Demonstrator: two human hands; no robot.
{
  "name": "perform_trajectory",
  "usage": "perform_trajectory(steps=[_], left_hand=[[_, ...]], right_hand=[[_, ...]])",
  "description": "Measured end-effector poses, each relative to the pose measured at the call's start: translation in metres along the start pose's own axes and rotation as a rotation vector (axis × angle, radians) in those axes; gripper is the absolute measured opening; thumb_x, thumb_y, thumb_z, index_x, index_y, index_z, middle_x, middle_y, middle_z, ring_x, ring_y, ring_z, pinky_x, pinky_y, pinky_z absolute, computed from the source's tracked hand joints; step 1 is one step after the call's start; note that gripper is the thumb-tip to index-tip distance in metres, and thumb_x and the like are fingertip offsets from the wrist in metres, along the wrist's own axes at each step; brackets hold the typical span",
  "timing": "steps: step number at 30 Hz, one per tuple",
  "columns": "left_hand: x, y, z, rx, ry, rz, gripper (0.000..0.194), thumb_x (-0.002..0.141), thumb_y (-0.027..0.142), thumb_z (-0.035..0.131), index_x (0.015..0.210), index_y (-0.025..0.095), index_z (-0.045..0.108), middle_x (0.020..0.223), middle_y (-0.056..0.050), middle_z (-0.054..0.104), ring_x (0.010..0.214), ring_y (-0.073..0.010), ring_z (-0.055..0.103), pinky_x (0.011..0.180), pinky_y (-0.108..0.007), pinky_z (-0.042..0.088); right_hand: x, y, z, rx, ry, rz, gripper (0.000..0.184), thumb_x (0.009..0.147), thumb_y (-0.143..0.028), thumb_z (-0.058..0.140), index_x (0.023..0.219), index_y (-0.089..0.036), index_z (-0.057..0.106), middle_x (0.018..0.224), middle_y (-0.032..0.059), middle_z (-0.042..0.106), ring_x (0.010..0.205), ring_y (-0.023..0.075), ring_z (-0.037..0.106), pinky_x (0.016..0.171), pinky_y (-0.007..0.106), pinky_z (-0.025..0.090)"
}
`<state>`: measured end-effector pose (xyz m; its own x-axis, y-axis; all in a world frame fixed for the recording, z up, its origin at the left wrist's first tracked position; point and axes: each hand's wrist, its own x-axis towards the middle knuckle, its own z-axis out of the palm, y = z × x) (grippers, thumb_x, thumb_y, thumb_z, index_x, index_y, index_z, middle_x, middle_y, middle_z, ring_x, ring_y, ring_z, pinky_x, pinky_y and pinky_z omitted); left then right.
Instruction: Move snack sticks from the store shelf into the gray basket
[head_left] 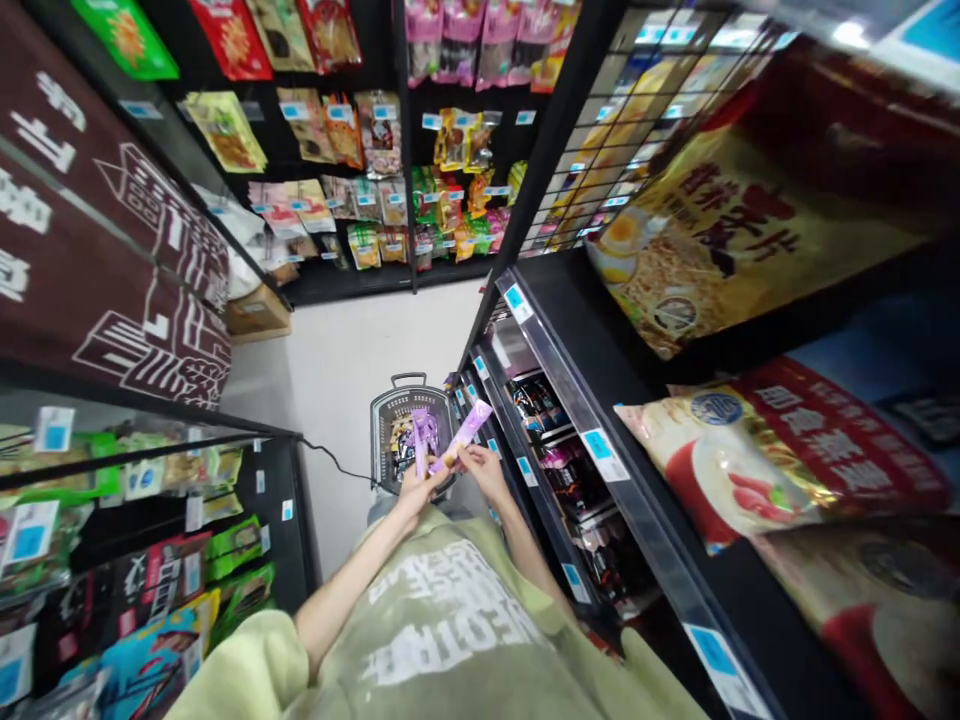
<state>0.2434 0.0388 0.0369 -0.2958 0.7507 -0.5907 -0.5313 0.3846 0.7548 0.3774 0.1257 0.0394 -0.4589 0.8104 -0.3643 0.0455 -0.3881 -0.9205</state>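
Hands (486, 473) close together on purple packets (471, 423)

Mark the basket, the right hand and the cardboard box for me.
Basket (376, 440): head view, on its rim.
Right hand (486, 472): head view, back of the hand.
Cardboard box (259, 314): head view, middle of its visible side.
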Motion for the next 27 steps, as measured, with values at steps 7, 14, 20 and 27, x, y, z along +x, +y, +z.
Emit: perform_trajectory(steps=[7,14,20,27], left_hand=[[0.007,0.026,-0.014,-0.013,-0.134,-0.057,0.054,0.058,0.049,0.091,0.089,0.014,0.064,0.065,0.000,0.067,0.037,-0.0015,0.030,0.042,-0.021,0.024],[0.028,0.049,-0.022,0.024,-0.340,-0.096,0.055,0.073,0.064,0.076,0.083,0.010,0.072,0.069,-0.010,0.072,0.040,-0.0063,0.044,0.042,-0.021,0.030],[0.041,0.057,-0.029,0.006,-0.418,-0.132,0.052,0.071,0.061,0.079,0.081,0.010,0.073,0.060,-0.006,0.069,0.043,-0.0096,0.051,0.050,-0.024,0.043],[0.047,0.067,-0.036,-0.079,-0.480,-0.195,0.075,0.076,0.081,0.058,0.099,0.011,0.072,0.059,-0.004,0.065,0.033,-0.0038,0.023,0.040,-0.024,0.025]], right_hand=[[0.010,-0.012,0.018,-0.125,0.043,-0.091,0.046,0.081,-0.067,0.064,0.071,-0.022,0.064,0.063,0.0006,0.066,0.059,0.0180,0.062,0.061,0.029,0.049],[0.007,-0.015,0.028,-0.176,-0.015,-0.143,0.042,0.086,-0.061,0.062,0.070,-0.022,0.064,0.062,0.0003,0.064,0.060,0.0175,0.061,0.063,0.028,0.047],[0.016,-0.009,0.053,-0.087,0.088,-0.124,0.042,0.083,-0.060,0.061,0.063,-0.022,0.058,0.053,-0.0032,0.053,0.048,0.0130,0.048,0.049,0.025,0.037],[0.025,-0.015,0.054,-0.068,0.220,-0.175,0.041,0.082,-0.057,0.061,0.060,-0.022,0.054,0.057,-0.0020,0.054,0.053,0.0142,0.048,0.051,0.025,0.038]])
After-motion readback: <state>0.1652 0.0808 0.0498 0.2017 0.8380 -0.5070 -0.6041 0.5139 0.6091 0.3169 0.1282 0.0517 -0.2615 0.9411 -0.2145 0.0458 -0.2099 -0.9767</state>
